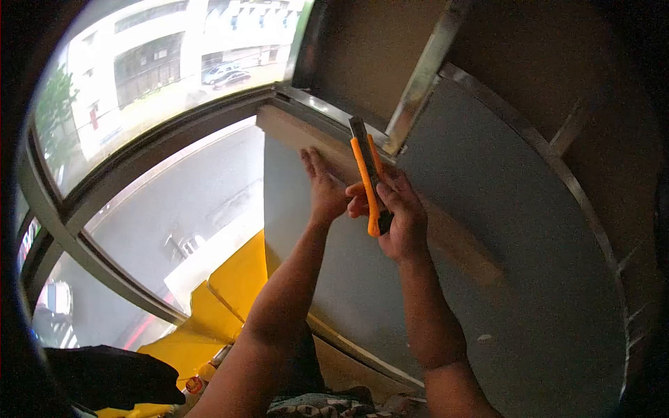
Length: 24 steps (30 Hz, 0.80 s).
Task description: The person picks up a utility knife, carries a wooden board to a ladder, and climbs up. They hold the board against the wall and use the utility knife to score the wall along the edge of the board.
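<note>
An orange and black utility knife (370, 182) is gripped in my right hand (405, 221), its dark tip pointing up toward the metal frame corner. My left hand (326, 194) is beside it, fingers stretched out and pointing up, overlapping a brown strip (289, 126) along the top of a grey panel (291, 209). Some fingers of the right hand curl around the knife's handle, near the left hand's thumb side. The strip runs diagonally behind both hands, and they hide part of it.
A metal frame (419, 80) meets in a corner just above the knife. Large windows (174, 63) fill the left side, with parked cars (224, 73) outside. Yellow sheeting (240, 275) lies lower left, near a dark cloth (111, 376). A curved metal edge (571, 177) borders the panel at right.
</note>
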Each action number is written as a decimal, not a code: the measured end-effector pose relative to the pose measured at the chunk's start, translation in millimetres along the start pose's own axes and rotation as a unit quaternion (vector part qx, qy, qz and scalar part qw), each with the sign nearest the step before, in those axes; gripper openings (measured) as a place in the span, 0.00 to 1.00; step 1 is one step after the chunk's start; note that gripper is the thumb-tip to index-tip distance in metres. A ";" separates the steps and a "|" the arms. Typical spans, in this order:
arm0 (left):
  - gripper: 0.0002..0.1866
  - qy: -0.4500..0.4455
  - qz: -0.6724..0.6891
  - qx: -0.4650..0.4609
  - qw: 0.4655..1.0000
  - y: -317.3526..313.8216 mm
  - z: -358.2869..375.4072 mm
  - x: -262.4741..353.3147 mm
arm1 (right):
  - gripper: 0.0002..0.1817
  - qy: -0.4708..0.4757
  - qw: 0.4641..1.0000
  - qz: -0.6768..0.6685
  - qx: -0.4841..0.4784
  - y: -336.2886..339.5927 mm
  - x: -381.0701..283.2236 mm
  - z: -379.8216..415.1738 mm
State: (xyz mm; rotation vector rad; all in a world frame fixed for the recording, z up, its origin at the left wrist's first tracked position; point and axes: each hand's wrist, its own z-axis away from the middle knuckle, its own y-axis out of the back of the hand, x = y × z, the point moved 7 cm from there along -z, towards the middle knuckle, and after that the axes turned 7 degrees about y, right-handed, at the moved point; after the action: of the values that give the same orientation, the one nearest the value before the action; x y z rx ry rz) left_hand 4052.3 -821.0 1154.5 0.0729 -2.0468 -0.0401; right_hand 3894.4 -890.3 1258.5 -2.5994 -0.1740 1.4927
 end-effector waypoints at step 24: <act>0.89 0.030 -0.047 -0.027 0.998 -5.0 -3.1 0.1 | 0.27 0.009 0.998 -0.032 0.062 55.5 -23.2 87.6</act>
State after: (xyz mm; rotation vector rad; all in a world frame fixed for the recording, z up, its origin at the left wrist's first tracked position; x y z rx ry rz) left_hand 4055.2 -825.9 1155.8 0.1351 -1.9802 -0.1504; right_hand 3808.8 -943.3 1224.7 -2.4844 -0.1559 1.4117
